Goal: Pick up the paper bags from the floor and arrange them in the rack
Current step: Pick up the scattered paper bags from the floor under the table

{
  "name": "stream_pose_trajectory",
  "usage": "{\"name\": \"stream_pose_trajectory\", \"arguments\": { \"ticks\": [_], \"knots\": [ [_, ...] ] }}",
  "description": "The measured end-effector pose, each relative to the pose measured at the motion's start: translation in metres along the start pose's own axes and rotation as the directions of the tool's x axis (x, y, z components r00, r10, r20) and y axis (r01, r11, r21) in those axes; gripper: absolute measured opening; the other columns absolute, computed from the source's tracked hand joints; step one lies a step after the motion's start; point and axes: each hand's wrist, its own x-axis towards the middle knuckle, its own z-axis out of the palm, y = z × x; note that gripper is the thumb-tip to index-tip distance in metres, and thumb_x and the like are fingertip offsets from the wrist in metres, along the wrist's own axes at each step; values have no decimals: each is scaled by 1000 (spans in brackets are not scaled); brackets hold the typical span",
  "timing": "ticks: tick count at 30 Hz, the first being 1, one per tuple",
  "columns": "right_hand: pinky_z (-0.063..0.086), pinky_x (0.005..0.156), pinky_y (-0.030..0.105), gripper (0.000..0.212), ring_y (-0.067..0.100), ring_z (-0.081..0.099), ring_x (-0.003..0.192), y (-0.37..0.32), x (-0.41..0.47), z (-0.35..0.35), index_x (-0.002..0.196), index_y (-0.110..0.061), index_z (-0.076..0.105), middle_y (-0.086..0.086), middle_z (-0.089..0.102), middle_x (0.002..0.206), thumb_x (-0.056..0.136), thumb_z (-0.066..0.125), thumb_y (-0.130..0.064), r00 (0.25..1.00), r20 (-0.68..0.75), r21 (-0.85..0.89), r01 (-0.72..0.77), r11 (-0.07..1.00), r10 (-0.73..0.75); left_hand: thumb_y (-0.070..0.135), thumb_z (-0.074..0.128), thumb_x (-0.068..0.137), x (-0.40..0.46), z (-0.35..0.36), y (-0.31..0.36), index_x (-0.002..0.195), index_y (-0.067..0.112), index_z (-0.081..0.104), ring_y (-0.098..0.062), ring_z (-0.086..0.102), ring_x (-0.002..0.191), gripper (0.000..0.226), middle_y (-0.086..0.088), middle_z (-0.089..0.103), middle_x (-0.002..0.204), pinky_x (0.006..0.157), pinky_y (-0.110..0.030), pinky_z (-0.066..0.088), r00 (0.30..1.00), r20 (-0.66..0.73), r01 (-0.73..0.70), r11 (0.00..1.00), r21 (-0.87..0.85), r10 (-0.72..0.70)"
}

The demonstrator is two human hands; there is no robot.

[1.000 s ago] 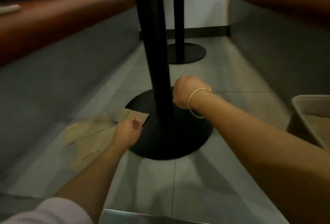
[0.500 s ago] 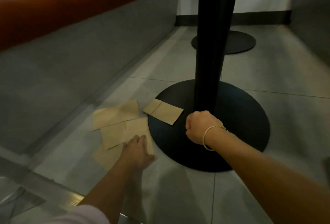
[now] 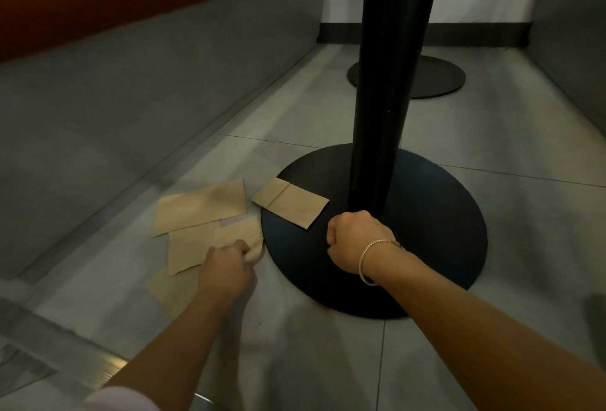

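Several flat paper bags (image 3: pixel 200 205) lie overlapping on the floor (image 3: pixel 295 361) beside the round black table base (image 3: pixel 426 230); one bag (image 3: pixel 290 202) rests partly on the base's edge. The left hand (image 3: pixel 229 266) pinches the corner of the nearest bag (image 3: pixel 241 233), its grip grasping the paper. The right hand (image 3: pixel 355 241) is clenched, its grip seemingly round the black pole (image 3: pixel 383 99).

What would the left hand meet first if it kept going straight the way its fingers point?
The left hand already pinches one paper bag; going on, it would probably meet the folded bag on the table base.
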Motion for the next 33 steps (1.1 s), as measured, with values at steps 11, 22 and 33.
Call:
{"name": "stream_pose_trajectory", "arguments": {
  "ticks": [11,22,33],
  "knots": [
    [45,97,36,82,23,37,129,2,-4,-13,146,-26,16,4,30,144,83,68,-22,892,-415,173,271,947,-179,6,52,79,14,-96,63,75,10,62,-29,56,71,11,-12,62,70,72,-34,47,816,-570,-252,833,-492,-90],
    [52,89,40,35,26,57,106,19,-16,-38,126,-22,52,7,57,119,92,51,-14,900,-436,153,95,984,-19,28,65,87,45,-30,103,143,18,29,-18,49,119,67,1,49,132,96,-31,41,979,61,-144,866,-478,196],
    [54,85,38,35,25,59,102,57,-21,-37,126,-21,53,7,59,117,92,52,-15,886,-462,142,27,989,42,28,41,100,67,25,95,143,12,31,-29,37,130,47,-11,37,143,103,-39,35,963,239,-135,991,20,126]
  ]
}}
